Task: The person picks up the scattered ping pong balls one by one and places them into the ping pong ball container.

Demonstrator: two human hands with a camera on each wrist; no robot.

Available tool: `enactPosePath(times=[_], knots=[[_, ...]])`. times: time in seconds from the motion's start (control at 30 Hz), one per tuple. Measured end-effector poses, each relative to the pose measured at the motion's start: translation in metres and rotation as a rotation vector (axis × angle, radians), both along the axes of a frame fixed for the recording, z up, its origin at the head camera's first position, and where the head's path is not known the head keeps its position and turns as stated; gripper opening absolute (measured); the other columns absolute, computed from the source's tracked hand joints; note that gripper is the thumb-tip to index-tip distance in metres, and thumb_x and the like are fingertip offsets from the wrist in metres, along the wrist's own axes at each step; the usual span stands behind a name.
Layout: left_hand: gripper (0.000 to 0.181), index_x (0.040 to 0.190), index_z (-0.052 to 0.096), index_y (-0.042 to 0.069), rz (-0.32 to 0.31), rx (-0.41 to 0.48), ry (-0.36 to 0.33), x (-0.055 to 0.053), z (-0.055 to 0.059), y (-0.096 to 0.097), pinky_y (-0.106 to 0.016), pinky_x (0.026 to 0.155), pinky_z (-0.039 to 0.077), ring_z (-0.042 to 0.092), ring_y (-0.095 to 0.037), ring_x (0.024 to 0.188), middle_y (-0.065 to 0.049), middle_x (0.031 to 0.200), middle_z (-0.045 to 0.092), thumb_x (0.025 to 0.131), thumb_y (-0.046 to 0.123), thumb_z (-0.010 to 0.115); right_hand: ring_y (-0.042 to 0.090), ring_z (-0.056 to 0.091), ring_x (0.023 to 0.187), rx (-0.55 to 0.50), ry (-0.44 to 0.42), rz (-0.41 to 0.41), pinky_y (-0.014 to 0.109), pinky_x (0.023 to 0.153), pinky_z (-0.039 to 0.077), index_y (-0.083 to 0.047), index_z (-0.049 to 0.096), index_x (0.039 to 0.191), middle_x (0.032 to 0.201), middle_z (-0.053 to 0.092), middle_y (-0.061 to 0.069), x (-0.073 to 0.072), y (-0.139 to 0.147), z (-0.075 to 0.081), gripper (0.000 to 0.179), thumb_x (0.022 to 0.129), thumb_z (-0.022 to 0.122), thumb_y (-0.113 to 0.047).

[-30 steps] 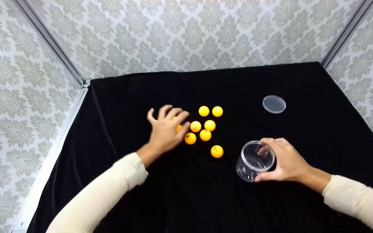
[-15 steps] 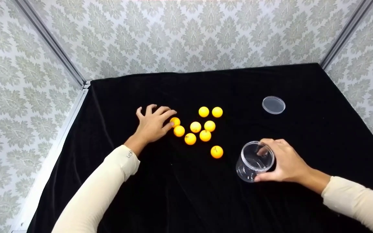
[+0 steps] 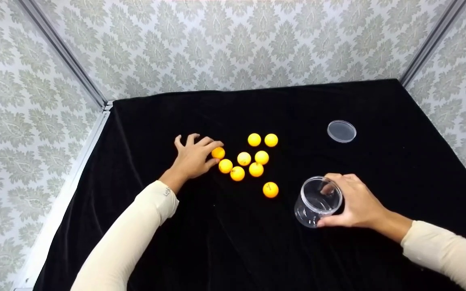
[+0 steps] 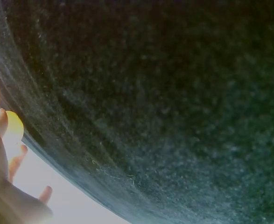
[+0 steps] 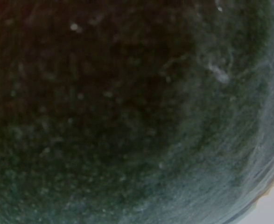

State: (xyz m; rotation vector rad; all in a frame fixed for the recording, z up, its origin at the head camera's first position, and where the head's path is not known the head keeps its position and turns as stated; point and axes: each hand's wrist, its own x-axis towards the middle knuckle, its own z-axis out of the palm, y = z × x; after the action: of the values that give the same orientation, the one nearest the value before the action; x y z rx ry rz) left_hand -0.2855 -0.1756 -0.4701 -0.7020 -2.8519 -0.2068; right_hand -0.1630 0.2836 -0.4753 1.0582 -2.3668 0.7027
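In the head view my left hand pinches an orange ping-pong ball between thumb and index finger, at the left end of a loose group of balls. The other fingers are spread. The left wrist view catches this ball beside the fingers at its left edge. Just right of the thumb lies another ball, close to a printed one. My right hand grips a clear, lidless plastic jar from its right side; the jar's mouth faces up and slightly toward the camera.
Several more orange balls lie mid-table, among them a pair at the back and a lone ball near the jar. A clear round lid rests at the back right. Black cloth covers the table, with patterned walls around.
My left hand moved left over the balls, then came back slightly right and took the leftmost ball between thumb and index finger. The neighbouring ball shifted slightly. The right hand and jar stayed put.
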Motion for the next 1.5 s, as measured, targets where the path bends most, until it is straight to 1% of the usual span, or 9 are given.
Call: enactPosePath(times=[0.37,0.47,0.57,0.73,0.9,1.03,1.23,1.37,1.5], knots=[[0.045,0.132,0.063,0.033,0.035,-0.006,0.002,-0.002,0.001,0.001,-0.082,0.106,0.015,0.038,-0.045,0.140,0.004,0.146,0.053,0.091,0.050,0.072,0.018,0.066,0.093,0.004,0.011,-0.011,0.031,0.094,0.040,-0.003,0.060,0.127,0.097,0.072,-0.010,0.001,0.000,0.000,0.108,0.048,0.092,-0.069],[0.045,0.130,0.063,0.031,0.029,0.019,0.012,-0.002,0.000,0.000,-0.083,0.104,0.015,0.038,-0.046,0.140,0.001,0.151,0.049,0.091,0.050,0.073,0.018,0.066,0.094,0.009,0.018,-0.007,0.030,0.094,0.040,-0.003,0.060,0.128,0.098,0.072,-0.009,0.001,0.000,0.000,0.108,0.048,0.092,-0.069],[0.044,0.127,0.064,0.030,0.026,0.049,0.041,-0.002,0.000,-0.002,-0.083,0.103,0.016,0.036,-0.049,0.142,-0.003,0.157,0.043,0.090,0.050,0.073,0.017,0.066,0.094,0.008,0.016,-0.004,0.030,0.094,0.040,-0.003,0.060,0.128,0.098,0.072,-0.009,0.001,0.000,0.000,0.107,0.049,0.092,-0.068],[0.042,0.122,0.066,0.029,0.052,0.096,0.065,-0.003,0.006,-0.004,-0.083,0.104,0.015,0.029,-0.050,0.148,-0.006,0.166,0.031,0.089,0.053,0.073,0.014,0.067,0.092,0.006,0.003,-0.003,0.031,0.094,0.040,-0.004,0.060,0.128,0.097,0.072,-0.009,0.001,-0.001,0.001,0.105,0.051,0.092,-0.068],[0.043,0.123,0.066,0.029,0.074,0.142,0.071,-0.002,0.016,-0.001,-0.082,0.106,0.014,0.026,-0.048,0.150,-0.004,0.167,0.029,0.088,0.055,0.073,0.013,0.067,0.092,0.008,0.003,-0.003,0.030,0.095,0.039,-0.004,0.060,0.129,0.098,0.072,-0.008,0.001,-0.001,0.000,0.106,0.050,0.093,-0.066],[0.043,0.122,0.066,0.031,0.070,0.184,0.089,0.001,0.024,0.008,-0.081,0.106,0.015,0.027,-0.047,0.150,-0.003,0.166,0.031,0.088,0.056,0.073,0.013,0.067,0.092,0.005,0.007,-0.003,0.029,0.095,0.039,-0.004,0.060,0.129,0.098,0.072,-0.009,0.001,-0.001,-0.001,0.106,0.049,0.093,-0.066],[0.043,0.120,0.067,0.031,0.013,0.239,0.115,0.010,0.032,0.028,-0.079,0.107,0.016,0.028,-0.045,0.150,-0.005,0.165,0.033,0.086,0.057,0.074,0.014,0.067,0.093,0.010,0.005,-0.010,0.030,0.095,0.039,-0.004,0.059,0.129,0.099,0.072,-0.008,0.001,-0.001,-0.001,0.106,0.050,0.093,-0.066],[0.043,0.119,0.067,0.031,-0.025,0.274,0.115,0.019,0.036,0.045,-0.078,0.108,0.017,0.029,-0.043,0.150,-0.004,0.164,0.035,0.087,0.057,0.074,0.016,0.066,0.094,0.018,0.006,-0.018,0.030,0.094,0.039,-0.005,0.059,0.130,0.101,0.072,-0.007,0.002,-0.001,0.000,0.107,0.050,0.093,-0.066],[0.045,0.120,0.067,0.029,-0.072,0.329,0.102,0.031,0.040,0.065,-0.077,0.108,0.017,0.031,-0.042,0.150,-0.004,0.163,0.037,0.086,0.058,0.073,0.015,0.066,0.094,0.017,0.005,-0.018,0.030,0.094,0.039,-0.004,0.059,0.130,0.101,0.071,-0.007,0.002,-0.002,0.000,0.107,0.050,0.093,-0.066]])
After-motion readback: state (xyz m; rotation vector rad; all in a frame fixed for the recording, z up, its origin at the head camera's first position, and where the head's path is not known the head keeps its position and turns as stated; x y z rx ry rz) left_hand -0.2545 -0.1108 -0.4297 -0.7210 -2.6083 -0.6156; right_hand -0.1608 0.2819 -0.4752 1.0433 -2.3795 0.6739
